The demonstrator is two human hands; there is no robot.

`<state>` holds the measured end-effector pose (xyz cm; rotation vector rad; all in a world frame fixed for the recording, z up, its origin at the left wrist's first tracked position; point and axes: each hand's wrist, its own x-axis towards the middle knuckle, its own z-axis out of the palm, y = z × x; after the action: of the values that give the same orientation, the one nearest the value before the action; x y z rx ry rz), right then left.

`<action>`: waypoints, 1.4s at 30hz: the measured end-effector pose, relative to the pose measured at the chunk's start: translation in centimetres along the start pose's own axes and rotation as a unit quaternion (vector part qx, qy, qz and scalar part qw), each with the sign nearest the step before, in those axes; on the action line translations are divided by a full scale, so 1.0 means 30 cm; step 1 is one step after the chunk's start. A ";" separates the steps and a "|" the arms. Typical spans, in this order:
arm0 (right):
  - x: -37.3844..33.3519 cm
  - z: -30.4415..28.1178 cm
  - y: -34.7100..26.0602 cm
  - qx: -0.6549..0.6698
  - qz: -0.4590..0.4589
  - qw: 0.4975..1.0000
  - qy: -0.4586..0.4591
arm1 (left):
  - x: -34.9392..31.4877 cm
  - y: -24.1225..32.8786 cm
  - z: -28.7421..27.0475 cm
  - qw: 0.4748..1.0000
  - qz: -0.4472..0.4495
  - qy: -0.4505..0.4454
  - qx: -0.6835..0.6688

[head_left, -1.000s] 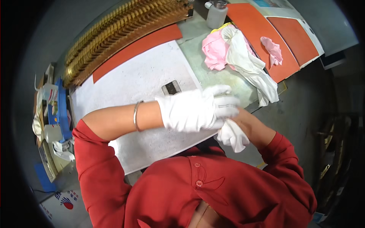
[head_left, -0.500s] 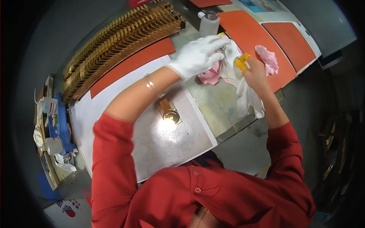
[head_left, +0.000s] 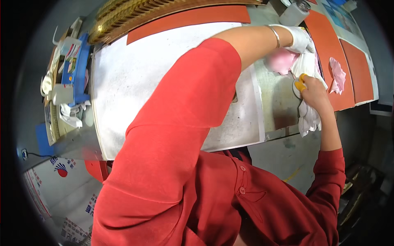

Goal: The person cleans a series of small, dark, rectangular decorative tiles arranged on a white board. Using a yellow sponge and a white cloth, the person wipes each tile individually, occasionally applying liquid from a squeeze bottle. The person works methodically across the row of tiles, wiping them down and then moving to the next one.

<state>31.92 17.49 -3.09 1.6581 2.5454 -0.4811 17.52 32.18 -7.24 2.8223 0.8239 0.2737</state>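
My left hand (head_left: 301, 40), in a white glove, is at the upper right with its fingers bent down onto a crumpled white cloth (head_left: 305, 63). Bare except for yellow finger covers, my right hand (head_left: 315, 91) pinches the lower part of that cloth, whose end hangs past the table edge. A pale round rim shows beside the right fingertips; its kind is unclear. To the left of the white cloth lies a pink cloth (head_left: 282, 61). Another pink cloth (head_left: 337, 76) rests on an orange-red sheet (head_left: 324, 45). My red left sleeve hides most of the small gold piece.
Behind my left hand stands a translucent bottle (head_left: 294, 14) with a dark top. Rows of gold pieces (head_left: 152, 16) line the back, before an orange-red strip (head_left: 188, 19). A large white sheet (head_left: 143, 61) covers the table. A blue tray (head_left: 82, 69) holds small items at left.
The view has shifted, so the table items sit farther right. My left arm now reaches across and covers the gold piece. The left fingers have gone from stretched out to bent onto the cloth.
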 end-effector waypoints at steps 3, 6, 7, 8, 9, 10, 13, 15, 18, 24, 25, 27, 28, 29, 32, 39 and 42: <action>-0.053 -0.042 -0.064 0.033 0.003 0.988 0.152 | -0.240 0.112 -0.187 0.979 -0.103 0.135 -0.115; -0.090 0.008 -0.198 0.200 -0.076 0.970 0.118 | -0.572 0.174 -0.236 0.953 -0.182 0.192 -0.146; -0.094 0.035 -0.227 0.166 -0.104 0.975 0.099 | -0.679 0.200 -0.206 0.954 -0.199 0.218 -0.044; -0.085 0.068 -0.267 0.132 -0.142 0.978 0.081 | -0.783 0.238 -0.191 0.950 -0.208 0.222 -0.064; -0.063 0.093 -0.316 0.133 -0.167 0.973 0.086 | -0.886 0.287 -0.133 0.939 -0.258 0.202 -0.108; -0.033 0.115 -0.360 0.133 -0.192 0.968 0.089 | -0.934 0.342 -0.101 0.934 -0.288 0.187 -0.097; 0.077 0.135 -0.462 0.093 -0.183 0.977 0.047 | -1.024 0.489 -0.065 0.927 -0.340 0.151 0.052; 0.134 0.164 -0.494 0.060 -0.185 0.979 0.053 | -1.017 0.508 -0.047 0.918 -0.359 0.165 0.047; 0.174 0.172 -0.541 0.037 -0.175 0.983 0.038 | -0.994 0.518 0.000 0.898 -0.398 0.185 0.039; 0.188 0.218 -0.548 0.033 -0.169 0.985 0.033 | -0.981 0.508 -0.003 0.894 -0.413 0.165 0.046; 0.183 0.219 -0.555 0.036 -0.168 0.984 0.035 | -0.981 0.504 -0.017 0.898 -0.406 0.166 0.042; 0.165 0.222 -0.560 0.041 -0.160 0.986 0.026 | -0.984 0.501 -0.018 0.903 -0.399 0.155 0.047; 0.153 0.223 -0.563 0.043 -0.155 0.987 0.016 | -0.985 0.500 -0.019 0.904 -0.396 0.151 0.051; 0.140 0.222 -0.564 0.045 -0.150 0.988 0.005 | -0.985 0.500 -0.011 0.904 -0.400 0.142 0.060; 0.094 0.210 -0.568 0.025 -0.161 0.987 0.000 | -0.979 0.498 -0.027 0.908 -0.396 0.120 0.062; -0.002 0.266 -0.530 0.053 -0.210 0.975 0.051 | -0.994 0.485 -0.026 0.918 -0.376 0.117 0.042; -0.048 0.273 -0.526 0.057 -0.218 0.973 0.054 | -1.002 0.479 -0.020 0.921 -0.371 0.115 0.039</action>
<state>17.34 7.98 -7.03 1.1701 3.0261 -0.5869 -0.17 3.94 -7.03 2.3298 1.8963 0.4526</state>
